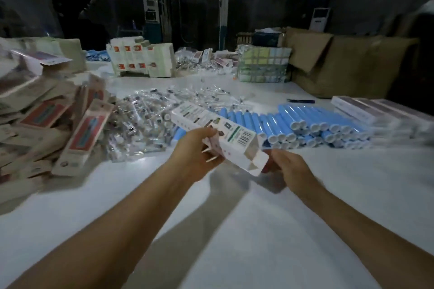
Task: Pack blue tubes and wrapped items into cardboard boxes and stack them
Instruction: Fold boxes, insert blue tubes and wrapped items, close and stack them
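Above the middle of the counter (pixel 234 230) I hold a small white carton (pixel 218 134) in the air, tilted, its far end toward the left rear and its open flap end nearest me; my left hand (pixel 199 155) grips it from below along the near side, thumb on the printed face beside the barcode, fingers curled under; my right hand (pixel 285 166) is at the loose end flap, fingers curled beneath it, though I cannot tell how firmly it pinches the flap, since the card hides the fingertips; both forearms reach in from the near edge.

Just behind the carton, toward the right side of the counter, lies a stack of blue tubes (pixel 312 124) with white caps pointing at me, packed side by side in layers; left of them, spreading to the centre, is a heap of small clear-wrapped items (pixel 145 124); along the left edge sits a tumbled pile of flat packs (pixel 54 124) with red panels, several leaning on each other; at the right edge, beyond the tubes, rest long white boxes (pixel 380 110) in a row.

Toward the far edge stand a white block of bundled cartons (pixel 141 61) and a wrapped bundle (pixel 264 64); brown cardboard sheets (pixel 328 63) lean at the far right corner.
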